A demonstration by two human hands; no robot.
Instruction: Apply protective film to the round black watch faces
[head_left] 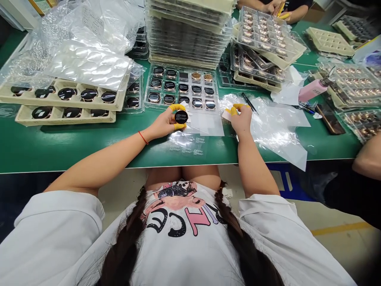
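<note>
My left hand, with yellow finger covers, grips a round black case by its edge, its white-printed face toward me. In my right hand, also in yellow finger covers, is a small white piece pinched between fingertips; whether it is paper or cloth I cannot tell. Just beyond my hands lies a clear plastic tray, holding several similar black cases and two gold-coloured ones. Under my left hand, clear sheets of white-printed labels lie on the green table.
A tall stack of clear trays rises behind. Cream trays with black round cases and plastic wrap stand left. At right are plastic film, a pink bottle, a phone and more trays. A co-worker's hands show behind.
</note>
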